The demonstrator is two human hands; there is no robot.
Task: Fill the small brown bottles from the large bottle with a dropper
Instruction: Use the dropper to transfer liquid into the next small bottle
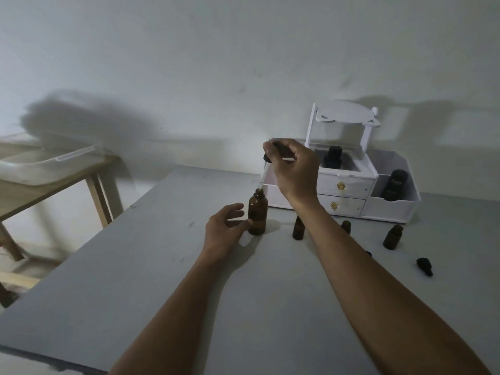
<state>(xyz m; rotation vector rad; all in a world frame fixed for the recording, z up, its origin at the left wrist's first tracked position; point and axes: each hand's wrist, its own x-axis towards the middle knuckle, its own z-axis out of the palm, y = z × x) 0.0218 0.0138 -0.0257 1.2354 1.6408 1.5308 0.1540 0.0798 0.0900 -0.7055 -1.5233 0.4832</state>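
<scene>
Right hand [290, 165]: thumb and fingers pinch the black bulb of the dropper [266, 169]. Grip closed on the bulb.

Dropper axis: tilted, not plumb. The bulb is high and to the right; the glass stem runs down and to the left. The tip sits at the mouth of the large bottle [257, 213]. Whether it is inside the neck cannot be told.

Large bottle: upright on the grey table [189, 307], left of your right forearm and directly below the bulb hand.

Left hand [223, 228]: just left of the large bottle, fingers loosely curled, thumb tip against the lower wall. Cannot tell whether this is a true pinch or only a steadying touch.

Targets: nearest small bottle [298, 229] stands upright just right of the large one, its top hidden behind your right forearm. Second small bottle [345, 226] lies further right, also partly hidden. Third small bottle [392, 237] is furthest right, in the clear.

Judgement: the transfer runs rightward, so the right hand is the nearer one. Lift the stem straight up the neck first, since the tilt could catch the rim. Your own forearm crosses above the nearest small bottle, so mind knocking it.

Surroundings: loose dropper cap [424, 266] lies near right. White organiser [351, 185] stands at the far edge and holds two black bottles.
</scene>
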